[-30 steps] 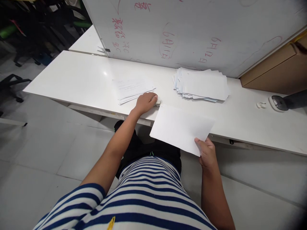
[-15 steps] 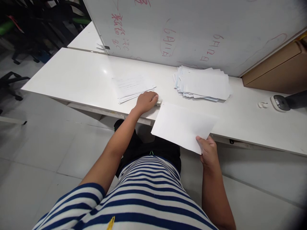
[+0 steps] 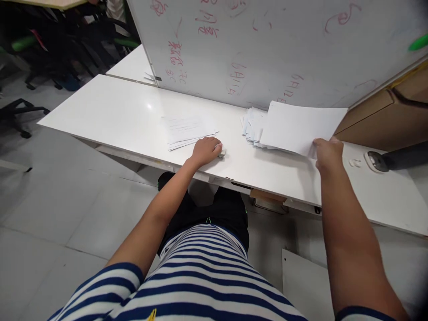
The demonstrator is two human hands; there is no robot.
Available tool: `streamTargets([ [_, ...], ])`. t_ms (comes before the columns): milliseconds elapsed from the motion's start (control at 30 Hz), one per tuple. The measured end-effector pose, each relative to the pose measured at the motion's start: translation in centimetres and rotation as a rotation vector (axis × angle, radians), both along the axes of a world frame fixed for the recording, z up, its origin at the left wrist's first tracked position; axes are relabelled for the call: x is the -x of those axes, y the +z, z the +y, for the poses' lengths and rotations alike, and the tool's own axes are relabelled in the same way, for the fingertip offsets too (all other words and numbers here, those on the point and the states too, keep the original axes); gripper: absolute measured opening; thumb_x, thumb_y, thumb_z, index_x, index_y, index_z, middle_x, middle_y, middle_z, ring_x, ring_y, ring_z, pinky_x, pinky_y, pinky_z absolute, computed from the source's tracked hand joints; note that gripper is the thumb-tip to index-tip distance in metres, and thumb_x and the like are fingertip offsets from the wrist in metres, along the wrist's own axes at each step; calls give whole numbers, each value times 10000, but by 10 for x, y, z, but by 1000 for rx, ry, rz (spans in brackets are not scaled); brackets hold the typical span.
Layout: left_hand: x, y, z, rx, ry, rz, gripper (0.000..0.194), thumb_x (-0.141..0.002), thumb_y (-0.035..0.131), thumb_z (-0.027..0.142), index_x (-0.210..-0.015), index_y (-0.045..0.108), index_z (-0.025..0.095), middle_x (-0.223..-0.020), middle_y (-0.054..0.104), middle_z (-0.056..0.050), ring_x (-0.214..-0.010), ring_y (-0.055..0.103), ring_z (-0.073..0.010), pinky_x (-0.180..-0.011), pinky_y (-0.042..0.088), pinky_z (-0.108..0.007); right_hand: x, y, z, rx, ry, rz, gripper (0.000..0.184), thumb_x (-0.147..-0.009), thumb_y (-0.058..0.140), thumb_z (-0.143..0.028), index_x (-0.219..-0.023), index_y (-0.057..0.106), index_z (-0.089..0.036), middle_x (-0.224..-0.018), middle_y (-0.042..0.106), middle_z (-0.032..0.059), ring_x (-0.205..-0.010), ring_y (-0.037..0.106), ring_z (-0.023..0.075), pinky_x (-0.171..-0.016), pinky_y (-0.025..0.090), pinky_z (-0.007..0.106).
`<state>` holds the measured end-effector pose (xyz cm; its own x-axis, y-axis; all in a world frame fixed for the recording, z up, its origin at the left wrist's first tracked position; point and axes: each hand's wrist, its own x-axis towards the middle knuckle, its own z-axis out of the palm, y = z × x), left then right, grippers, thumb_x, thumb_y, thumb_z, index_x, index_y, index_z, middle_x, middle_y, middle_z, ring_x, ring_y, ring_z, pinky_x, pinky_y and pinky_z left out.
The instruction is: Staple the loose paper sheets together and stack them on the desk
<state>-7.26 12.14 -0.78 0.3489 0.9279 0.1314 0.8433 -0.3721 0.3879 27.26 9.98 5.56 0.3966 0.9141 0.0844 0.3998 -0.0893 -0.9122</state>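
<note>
My left hand (image 3: 206, 151) rests on the white desk, its fingers wrapped over a small stapler (image 3: 222, 154); only the light-coloured front end shows. Just behind that hand lies a thin pile of printed sheets (image 3: 189, 127), slightly fanned. My right hand (image 3: 329, 154) is closed on the near right corner of some white paper (image 3: 302, 127), thumb on top. The paper is over the larger stack of papers (image 3: 252, 125) and covers most of it. How many sheets I hold cannot be made out.
A whiteboard (image 3: 214, 58) with red writing stands along the desk's back edge. To the right are a cardboard box (image 3: 368, 120), a dark cylindrical object with a pale-rimmed end (image 3: 377, 161) and a small white piece (image 3: 354, 163). Office chairs (image 3: 20, 113) stand at the left.
My right hand has carried the paper from beside the stapler, rightward and away from me, over the larger stack. My left hand has stayed on the stapler. The camera view has shifted a little.
</note>
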Motion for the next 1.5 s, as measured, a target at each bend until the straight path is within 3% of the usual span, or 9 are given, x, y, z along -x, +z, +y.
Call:
streamTargets([
  [167,0,0,-1,13,10,3,410,-980,294,369,-1057,667,218,-1173,694,-47,-1067,594,-251,-893,453,-387,21,-11,18,5,43,-226,558,-815,632,-532,-1238,567,-173,-1489,392,217,-1387,272,382,-1065,269,537],
  [367,1,0,-3,11,8,-12,400,-979,301,365,-1059,665,219,-1188,689,-47,-1071,596,-255,-879,456,-384,7,-60,33,-71,-293,-575,716,-885,507,-311,-1507,264,-54,-1623,-13,271,-1484,-83,390,-1123,-16,596],
  [600,0,2,-1,33,28,-24,385,-981,325,399,-1003,664,217,-1132,702,-57,-1053,606,-269,-860,460,-394,15,-102,4,36,-192,-687,748,-799,500,-214,-1508,284,-108,-1634,22,231,-1508,-35,394,-1140,91,653],
  [800,-11,11,-4,193,122,-137,358,-962,387,447,-1031,654,219,-1133,712,-58,-1029,633,-265,-849,477,-385,25,-108,5,-18,-141,-858,644,-832,417,-122,-1472,350,-157,-1640,58,200,-1517,-52,349,-1120,74,697],
  [967,13,18,5,222,119,-352,399,-973,367,477,-1123,629,216,-1193,690,-61,-1064,633,-221,-873,499,-327,24,-111,7,4,-184,-888,609,-845,424,-128,-1451,370,-152,-1630,90,212,-1515,-20,360,-1120,111,692],
  [1067,43,14,19,36,213,-147,386,-936,466,436,-1229,596,221,-1337,617,-68,-1267,519,-267,-1044,410,-387,23,-114,9,9,-187,-901,590,-858,422,-141,-1445,371,-164,-1628,102,209,-1514,-2,366,-1117,126,695],
  [1167,67,5,27,63,289,102,659,-857,588,512,-1416,449,192,-1520,445,-113,-1432,324,-341,-1138,293,-463,21,-116,11,12,-189,-891,588,-850,424,-142,-1436,376,-165,-1623,121,208,-1511,13,369,-1116,130,699],
  [1300,74,-6,22,69,398,185,793,-891,505,596,-1519,277,170,-1493,464,-173,-1382,390,-354,-1104,309,-473,20,-117,12,23,-182,-881,600,-836,440,-154,-1432,377,-145,-1616,127,223,-1506,25,382,-1120,121,702],
  [1500,65,0,8,-24,406,262,474,-997,357,508,-1273,564,184,-1242,662,-131,-1191,543,-333,-944,403,-425,19,-118,11,14,-180,-878,586,-834,467,-202,-1415,403,-148,-1607,159,224,-1500,62,389,-1120,143,695],
])
